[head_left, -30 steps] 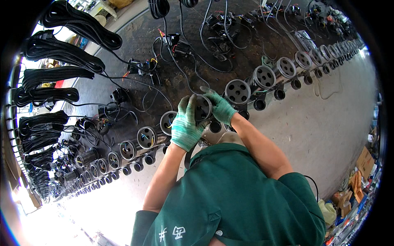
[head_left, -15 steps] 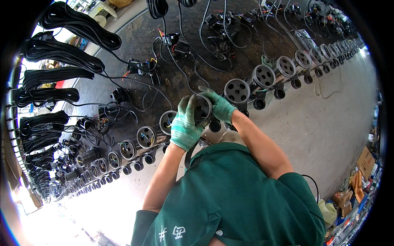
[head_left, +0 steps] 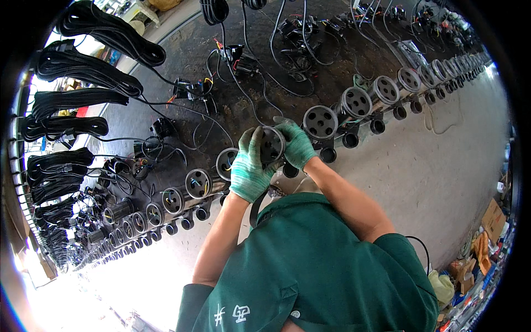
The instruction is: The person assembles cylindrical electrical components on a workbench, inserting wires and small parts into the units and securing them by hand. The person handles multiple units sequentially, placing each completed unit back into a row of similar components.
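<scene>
Both hands wear green-and-white knit gloves with greyish fingertips. Between them is a dark round housing (head_left: pixel 272 145), whose open end shows a disc with holes. My left hand (head_left: pixel 250 171) wraps around its left side, fingers bent over the rim. On the opposite side, my right hand (head_left: pixel 296 145) curls its fingers against the upper right rim; its thumb is hidden. To the left stands a similar housing (head_left: pixel 225 164) with coloured wire ends inside. Another housing (head_left: pixel 320 123), with a holed disc in its end, is just right of my right hand.
Similar housings line the edge of a dark worktable (head_left: pixel 182 52), with short black pipe stubs (head_left: pixel 328 155) below. Wired black assemblies (head_left: pixel 191 88) lie across the table. Black cable coils (head_left: pixel 88 77) hang at left. Cardboard (head_left: pixel 492 218) and clutter lie on the floor at right.
My right hand has shifted slightly, its fingers now more bent around the housing's right side, and its forearm has swung a little to the left. My left hand stays nearly in place.
</scene>
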`<control>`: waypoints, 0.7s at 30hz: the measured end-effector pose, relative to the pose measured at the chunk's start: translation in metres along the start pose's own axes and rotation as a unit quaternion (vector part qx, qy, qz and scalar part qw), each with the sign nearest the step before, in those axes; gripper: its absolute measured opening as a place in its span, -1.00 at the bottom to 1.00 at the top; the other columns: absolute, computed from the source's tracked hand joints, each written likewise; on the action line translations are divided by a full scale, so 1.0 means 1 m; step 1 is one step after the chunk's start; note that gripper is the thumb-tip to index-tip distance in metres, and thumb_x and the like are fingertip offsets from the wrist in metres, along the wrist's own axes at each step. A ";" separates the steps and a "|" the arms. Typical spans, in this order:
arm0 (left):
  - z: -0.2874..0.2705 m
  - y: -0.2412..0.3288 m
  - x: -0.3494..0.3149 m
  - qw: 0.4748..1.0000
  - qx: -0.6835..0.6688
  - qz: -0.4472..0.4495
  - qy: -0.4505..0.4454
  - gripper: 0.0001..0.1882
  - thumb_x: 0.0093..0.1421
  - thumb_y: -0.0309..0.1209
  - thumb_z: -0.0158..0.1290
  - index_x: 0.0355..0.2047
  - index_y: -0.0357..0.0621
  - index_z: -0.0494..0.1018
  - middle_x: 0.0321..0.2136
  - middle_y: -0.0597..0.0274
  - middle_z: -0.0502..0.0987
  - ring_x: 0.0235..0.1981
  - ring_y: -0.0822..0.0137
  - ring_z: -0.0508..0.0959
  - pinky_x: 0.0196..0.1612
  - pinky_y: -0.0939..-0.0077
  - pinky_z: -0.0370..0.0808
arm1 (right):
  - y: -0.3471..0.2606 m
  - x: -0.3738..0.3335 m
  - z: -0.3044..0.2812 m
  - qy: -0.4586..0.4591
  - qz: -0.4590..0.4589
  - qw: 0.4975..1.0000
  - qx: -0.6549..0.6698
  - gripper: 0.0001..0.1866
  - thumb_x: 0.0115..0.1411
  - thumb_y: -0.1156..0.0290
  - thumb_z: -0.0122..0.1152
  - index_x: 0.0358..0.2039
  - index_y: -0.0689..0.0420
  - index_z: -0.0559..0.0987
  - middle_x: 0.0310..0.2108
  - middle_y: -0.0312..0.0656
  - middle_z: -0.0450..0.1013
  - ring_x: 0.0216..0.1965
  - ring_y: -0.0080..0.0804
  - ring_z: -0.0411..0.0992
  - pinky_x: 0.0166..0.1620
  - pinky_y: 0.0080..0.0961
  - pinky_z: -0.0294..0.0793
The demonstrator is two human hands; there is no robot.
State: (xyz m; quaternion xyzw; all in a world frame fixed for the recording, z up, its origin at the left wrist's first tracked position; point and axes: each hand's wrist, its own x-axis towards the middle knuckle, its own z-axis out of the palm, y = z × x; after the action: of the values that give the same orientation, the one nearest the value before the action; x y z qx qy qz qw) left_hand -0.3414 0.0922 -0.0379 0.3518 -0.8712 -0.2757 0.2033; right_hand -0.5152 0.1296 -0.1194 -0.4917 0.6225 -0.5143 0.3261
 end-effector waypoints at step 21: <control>0.002 0.009 0.007 0.999 0.026 -0.029 -0.031 0.19 -0.03 -0.33 0.51 0.54 0.01 0.04 0.32 -0.29 0.26 0.13 -0.27 0.57 0.09 0.06 0.65 | -0.001 -0.026 -0.020 -0.029 0.022 0.993 0.114 -0.55 0.42 0.57 0.15 0.31 0.18 0.47 0.36 -0.07 0.39 0.35 -0.19 0.38 0.39 -0.31 0.37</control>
State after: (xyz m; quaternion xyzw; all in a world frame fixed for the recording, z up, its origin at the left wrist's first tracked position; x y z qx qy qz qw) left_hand -0.3517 0.0926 -0.0324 0.3730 -0.8734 -0.2695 0.1593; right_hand -0.5251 0.1601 -0.1163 -0.4526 0.5604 -0.5601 0.4091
